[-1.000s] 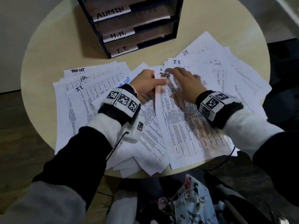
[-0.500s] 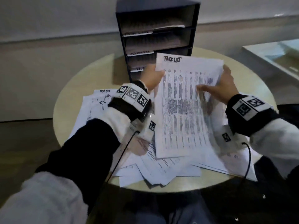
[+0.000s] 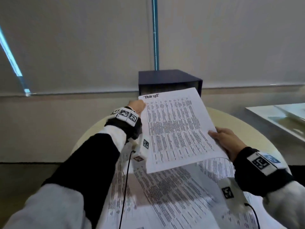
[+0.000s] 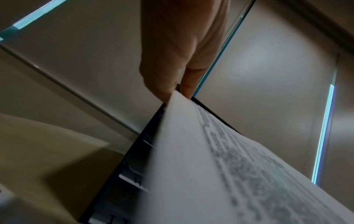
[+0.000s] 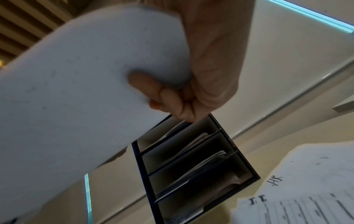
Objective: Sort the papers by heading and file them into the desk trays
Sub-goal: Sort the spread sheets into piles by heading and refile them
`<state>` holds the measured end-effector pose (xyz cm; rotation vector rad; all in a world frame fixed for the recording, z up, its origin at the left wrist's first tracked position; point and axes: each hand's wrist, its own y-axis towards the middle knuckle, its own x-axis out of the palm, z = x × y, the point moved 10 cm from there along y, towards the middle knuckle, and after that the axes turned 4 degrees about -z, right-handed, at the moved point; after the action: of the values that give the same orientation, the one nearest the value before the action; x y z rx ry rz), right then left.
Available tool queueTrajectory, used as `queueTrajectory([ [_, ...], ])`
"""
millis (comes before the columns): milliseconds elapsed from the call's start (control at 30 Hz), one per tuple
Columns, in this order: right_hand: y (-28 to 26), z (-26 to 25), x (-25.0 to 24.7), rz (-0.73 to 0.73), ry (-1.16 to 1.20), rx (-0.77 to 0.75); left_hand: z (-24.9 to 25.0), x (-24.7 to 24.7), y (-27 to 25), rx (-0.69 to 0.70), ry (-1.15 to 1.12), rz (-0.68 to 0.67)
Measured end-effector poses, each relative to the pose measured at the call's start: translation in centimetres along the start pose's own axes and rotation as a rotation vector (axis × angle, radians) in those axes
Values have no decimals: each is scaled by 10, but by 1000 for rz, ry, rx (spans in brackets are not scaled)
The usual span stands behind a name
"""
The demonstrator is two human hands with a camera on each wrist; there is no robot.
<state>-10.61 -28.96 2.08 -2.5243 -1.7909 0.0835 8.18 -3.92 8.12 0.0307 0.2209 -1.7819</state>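
Note:
Both hands hold one printed sheet headed "TASK LIST" (image 3: 176, 128) up in the air in front of the dark blue desk trays (image 3: 168, 78). My left hand (image 3: 137, 105) pinches the sheet's top left corner; the left wrist view shows the left hand (image 4: 172, 75) with thumb and finger closed on that sheet (image 4: 220, 174). My right hand (image 3: 226, 141) grips the lower right edge, and in the right wrist view the right hand (image 5: 182, 94) has its fingers curled under the paper (image 5: 76, 91). The tray unit (image 5: 191, 166) has stacked slots with papers inside.
Many loose printed papers (image 3: 173, 195) cover the round beige table (image 3: 231, 119) below the sheet; some are headed "I.T." and "HR" (image 5: 275, 180). A wall with blinds stands behind the trays. A white surface (image 3: 280, 116) lies at the right.
The hands lifted the task-list sheet off the pile and raised it towards the trays. The head view tilted up, so the tray labels are now hidden behind the sheet.

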Motion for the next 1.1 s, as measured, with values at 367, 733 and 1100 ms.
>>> queueTrajectory([
  [367, 62, -45, -5, 101, 112, 106, 3, 27, 0, -46, -26, -291],
  [733, 106, -64, 23, -115, 214, 182, 21, 12, 42, 169, 183, 69],
  [1100, 170, -87, 22, 44, 469, 60, 84, 34, 20, 592, 812, 262],
])
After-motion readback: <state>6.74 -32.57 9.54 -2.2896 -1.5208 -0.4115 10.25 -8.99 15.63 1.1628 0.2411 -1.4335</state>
